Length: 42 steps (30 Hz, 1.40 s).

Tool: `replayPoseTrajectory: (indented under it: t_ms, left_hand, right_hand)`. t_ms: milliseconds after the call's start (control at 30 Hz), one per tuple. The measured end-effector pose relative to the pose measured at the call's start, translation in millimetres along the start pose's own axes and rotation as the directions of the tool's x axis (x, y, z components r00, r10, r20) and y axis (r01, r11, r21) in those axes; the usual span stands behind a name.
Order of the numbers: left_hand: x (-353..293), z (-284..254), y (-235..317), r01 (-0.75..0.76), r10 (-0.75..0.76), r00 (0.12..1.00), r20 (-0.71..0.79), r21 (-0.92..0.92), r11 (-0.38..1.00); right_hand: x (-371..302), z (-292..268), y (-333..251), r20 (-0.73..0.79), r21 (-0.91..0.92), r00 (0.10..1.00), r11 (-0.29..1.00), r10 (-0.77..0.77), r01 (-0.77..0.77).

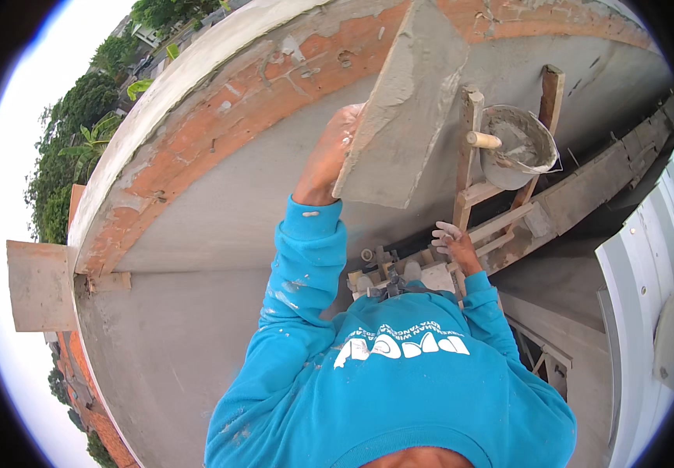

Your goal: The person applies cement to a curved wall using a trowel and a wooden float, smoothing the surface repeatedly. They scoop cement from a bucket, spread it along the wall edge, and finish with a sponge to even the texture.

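Observation:
My left hand [335, 152] is raised toward the wall's top edge and closed round a flat board [411, 117]. The board is tilted and coated with grey mortar; its gripped edge is partly hidden by the hand. Lower down on the right, my right hand [454, 242] is held out with fingers apart and nothing in it, near the wooden ladder [473, 195]. A bucket [512, 168] with grey mortar inside hangs or rests at the ladder's top. A tool's wooden handle [483, 140] sticks out over its rim.
A curved wall [212, 210] has smooth grey render below and bare orange masonry [196, 129] near its top. Planks [586, 191] run along the right side. Corrugated metal sheets [649, 257] stand at far right. Another board [40, 285] projects past the left corner.

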<state>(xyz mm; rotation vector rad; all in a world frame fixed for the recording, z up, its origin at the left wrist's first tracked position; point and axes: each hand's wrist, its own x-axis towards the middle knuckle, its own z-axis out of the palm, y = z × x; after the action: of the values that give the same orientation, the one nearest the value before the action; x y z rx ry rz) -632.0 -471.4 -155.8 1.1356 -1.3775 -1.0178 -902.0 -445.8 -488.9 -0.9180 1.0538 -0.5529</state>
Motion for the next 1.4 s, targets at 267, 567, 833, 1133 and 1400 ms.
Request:
replayPoseTrajectory:
  t_ms: [267,567,833,1133,1400]
  left_hand:
    - [-79.3,-17.3,-129.6,0.358,-0.525,0.842,-0.124,-0.6,0.715]
    - [-93.8,-11.3,-147.3,0.325,-0.484,0.874,-0.031,-0.704,0.632]
    - [-91.5,-13.7,-152.6,0.323,-0.475,0.88,-0.003,-0.73,0.603]
    - [-82.5,0.4,-154.8,0.36,-0.463,0.883,0.074,-0.739,0.57]
    - [-33.0,46.8,-150.2,0.437,-0.363,0.889,0.279,-0.754,0.489]
  right_hand:
    - [-62.2,-25.5,-85.8,-0.394,-0.052,0.896,0.978,-0.206,0.201]
    - [27.1,25.6,-192.4,0.023,-0.978,0.47,0.077,-0.883,0.193]
    - [55.5,-23.0,-216.4,0.125,-0.982,0.68,-0.186,-0.722,-0.016]
    - [16.1,-124.7,-268.8,-0.171,-0.879,0.761,-0.253,-0.626,-0.405]
    - [-86.0,-116.3,-286.1,-0.424,-0.898,0.472,0.293,-0.773,-0.328]
